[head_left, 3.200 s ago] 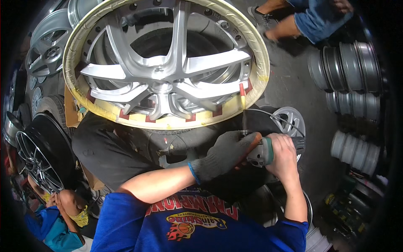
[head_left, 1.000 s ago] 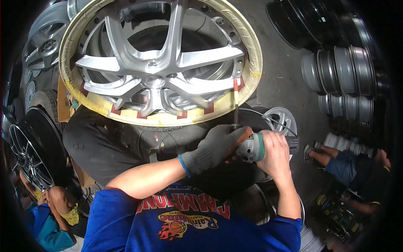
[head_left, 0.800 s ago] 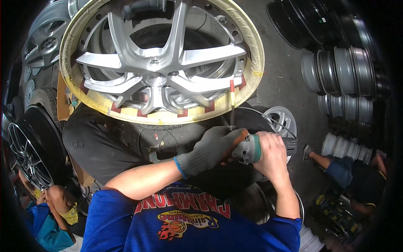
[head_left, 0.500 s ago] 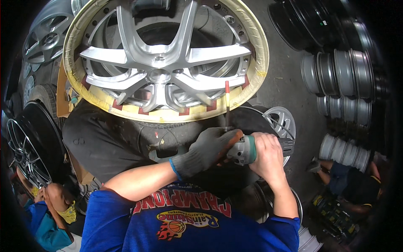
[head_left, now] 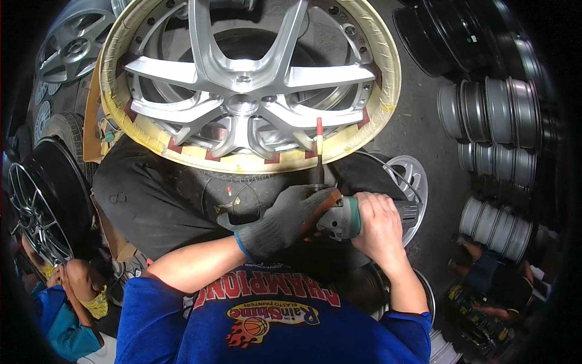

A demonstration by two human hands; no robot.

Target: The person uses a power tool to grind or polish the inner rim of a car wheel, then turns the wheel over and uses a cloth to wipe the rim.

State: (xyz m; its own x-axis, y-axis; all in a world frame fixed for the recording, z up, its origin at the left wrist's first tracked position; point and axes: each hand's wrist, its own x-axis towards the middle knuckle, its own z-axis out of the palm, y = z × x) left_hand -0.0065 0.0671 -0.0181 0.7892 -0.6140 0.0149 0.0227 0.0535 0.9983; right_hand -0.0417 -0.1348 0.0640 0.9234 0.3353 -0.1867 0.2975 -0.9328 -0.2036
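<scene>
Black and silver, a many-spoked wheel (head_left: 35, 203) leans at the far left side, and below it sits another person (head_left: 68, 324) in a blue and teal top with yellow shorts. Above, there is a silver wheel (head_left: 75, 50) with broad spokes, and near it a dark tyre (head_left: 65, 128). Next comes an open cardboard box (head_left: 91, 138), beside the dark trousers (head_left: 139, 197) of the seated worker.

At the upper middle, beyond the knees, stands a large silver wheel (head_left: 244, 104). Its rim is covered with pale yellow tape, and dark red patches are placed along the lower inner edge.

Under this wheel, the left hand (head_left: 276, 223), in a grey glove with a blue cuff, is closed around the front end of a grey and green power tool (head_left: 341, 219); some of its fingers are hidden. From the tool a narrow bit (head_left: 319, 145) points upward, and its red tip appears over a lower spoke; I cannot tell if they touch. The bare right hand (head_left: 380, 223) is wrapped around the tool's body.

Further right lies a smaller silver wheel (head_left: 412, 175), then stacked rims (head_left: 488, 115) at the right side.
</scene>
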